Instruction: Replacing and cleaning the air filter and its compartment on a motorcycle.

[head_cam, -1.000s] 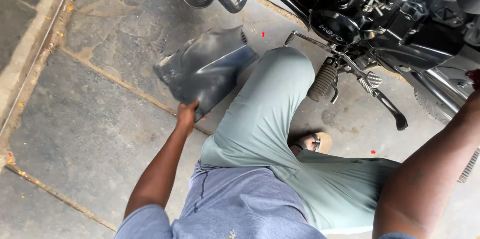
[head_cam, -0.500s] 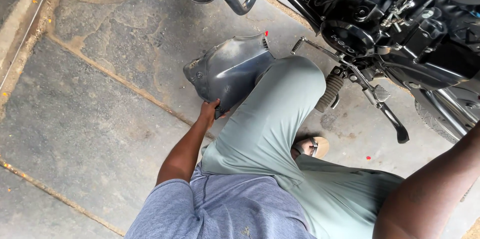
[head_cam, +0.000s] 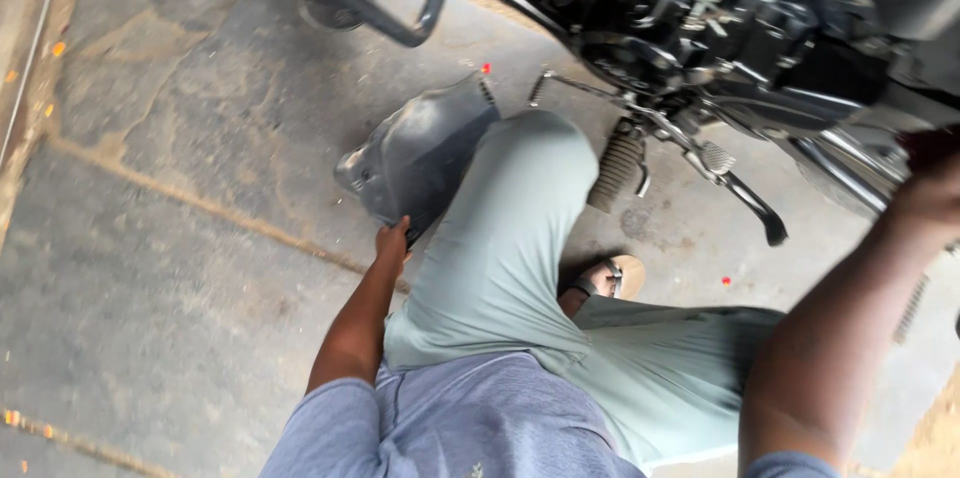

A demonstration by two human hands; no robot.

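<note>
One grey plastic cover [head_cam: 420, 160] lies at ten o'clock of the raised knee [head_cam: 540, 153], left hand [head_cam: 392, 241] clasping its edge; right hand [head_cam: 935, 200] blurred by one motorcycle [head_cam: 720, 28], its hold unclear.

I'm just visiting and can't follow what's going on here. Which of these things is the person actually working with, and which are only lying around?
In use:
- grey plastic panel, gripped at its near edge by the left hand
- motorcycle, which the right hand reaches toward; its grip is blurred

Lying about:
- small red bits on the stone floor
- sandal on the person's foot
</note>
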